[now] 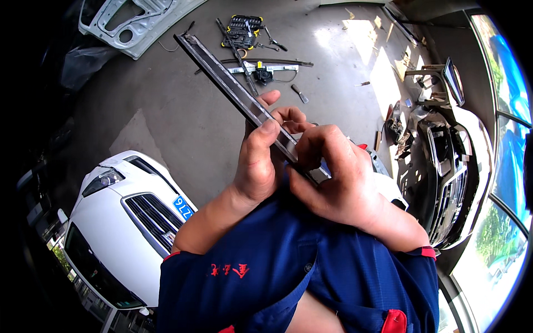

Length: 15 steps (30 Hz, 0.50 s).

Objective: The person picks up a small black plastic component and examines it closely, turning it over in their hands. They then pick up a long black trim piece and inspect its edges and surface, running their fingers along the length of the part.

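Note:
A long, narrow dark trim strip (223, 75) slants across the middle, its far end raised toward the upper left. Along its face runs a grey band with pale edges. My left hand (258, 158) is closed round the strip's middle, thumb on top and fingers behind. At the near end, my right hand (336, 169) pinches the strip between thumb and forefinger, knuckles bent. Whether a small piece is also in that pinch is hidden by the fingers.
On the floor ahead are an open socket set (241, 32), a window regulator (262, 72) and a scraper (300, 94). A door panel (130, 25) is at the upper left, a white car (119, 216) at left, a removed bumper (472, 166) at right.

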{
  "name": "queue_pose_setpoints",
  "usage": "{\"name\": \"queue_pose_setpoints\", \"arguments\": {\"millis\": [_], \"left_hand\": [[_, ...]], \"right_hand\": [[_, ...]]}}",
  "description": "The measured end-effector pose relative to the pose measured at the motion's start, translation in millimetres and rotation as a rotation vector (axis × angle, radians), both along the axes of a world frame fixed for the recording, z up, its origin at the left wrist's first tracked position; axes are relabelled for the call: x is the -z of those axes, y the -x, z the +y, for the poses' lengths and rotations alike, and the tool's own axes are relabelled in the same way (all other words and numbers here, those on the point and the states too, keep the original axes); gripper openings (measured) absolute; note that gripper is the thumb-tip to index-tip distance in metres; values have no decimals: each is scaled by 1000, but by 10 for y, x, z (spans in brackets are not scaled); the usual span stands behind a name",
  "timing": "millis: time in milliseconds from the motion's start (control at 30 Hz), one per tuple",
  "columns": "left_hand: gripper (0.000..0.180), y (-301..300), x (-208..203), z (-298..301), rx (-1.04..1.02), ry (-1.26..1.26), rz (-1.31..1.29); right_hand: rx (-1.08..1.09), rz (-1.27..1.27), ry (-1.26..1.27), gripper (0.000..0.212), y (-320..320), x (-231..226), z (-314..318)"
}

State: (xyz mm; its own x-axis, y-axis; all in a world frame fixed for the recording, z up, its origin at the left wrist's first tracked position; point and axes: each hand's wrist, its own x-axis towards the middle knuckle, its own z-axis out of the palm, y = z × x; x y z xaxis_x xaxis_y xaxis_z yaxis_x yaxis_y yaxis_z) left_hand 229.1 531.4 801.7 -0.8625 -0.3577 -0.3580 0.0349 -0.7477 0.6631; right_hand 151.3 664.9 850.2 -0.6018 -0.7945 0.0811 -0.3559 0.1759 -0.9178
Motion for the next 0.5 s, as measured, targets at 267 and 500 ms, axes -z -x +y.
{"name": "queue_pose_setpoints", "arguments": {"millis": [267,500], "left_hand": [[43,237,-213,536,-20,-40,-262],[60,166,0,798,46,-71,-295]], "right_hand": [[-95,-57,33,40,335,2,432],[-210,-80,112,41,535,17,703]]}}
